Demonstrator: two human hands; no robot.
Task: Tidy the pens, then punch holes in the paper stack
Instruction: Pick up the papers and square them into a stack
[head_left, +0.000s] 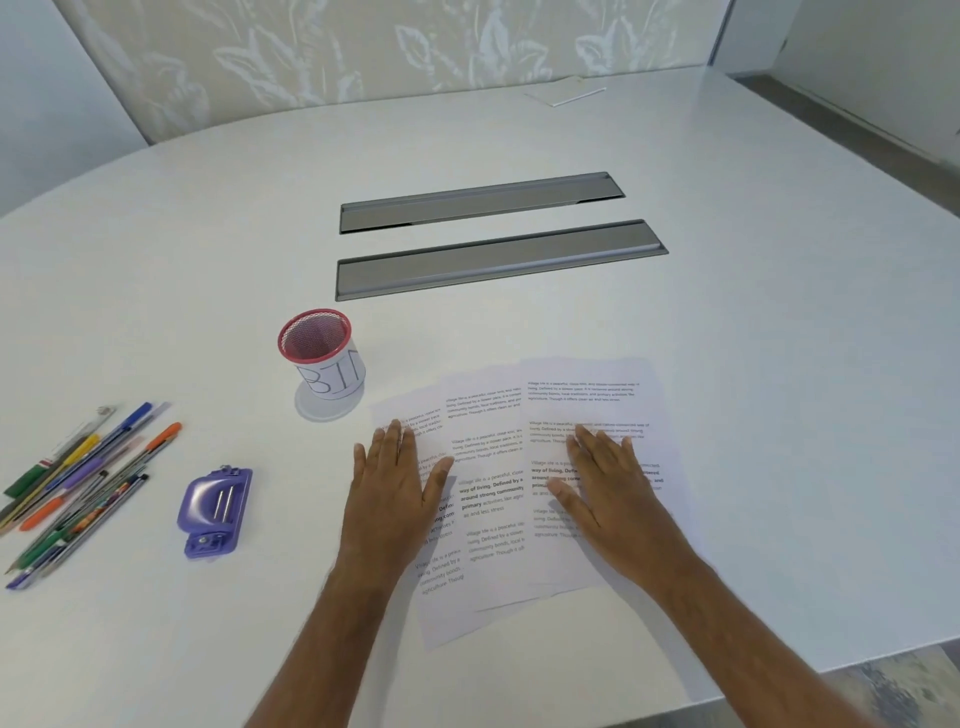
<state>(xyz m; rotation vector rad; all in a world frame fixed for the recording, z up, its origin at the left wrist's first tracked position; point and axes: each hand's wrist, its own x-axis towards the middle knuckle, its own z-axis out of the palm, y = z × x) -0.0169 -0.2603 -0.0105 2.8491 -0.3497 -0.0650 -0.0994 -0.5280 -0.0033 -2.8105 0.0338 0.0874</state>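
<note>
Three printed paper sheets (493, 467) lie fanned out on the white table (727, 312). My left hand (392, 483) rests flat on the leftmost sheet, fingers straight. My right hand (605, 478) lies flat on the rightmost sheet. A purple hole punch (213, 512) sits left of my left hand. Several loose pens and pencils (78, 483) lie scattered at the table's left edge. A red mesh pen cup (322, 353) labelled "BIN" stands upright and empty behind the papers, to the left.
Two grey cable-tray lids (493, 228) are set into the table's middle. A small white card (566, 91) lies at the far edge. The table's front edge runs close at the lower right.
</note>
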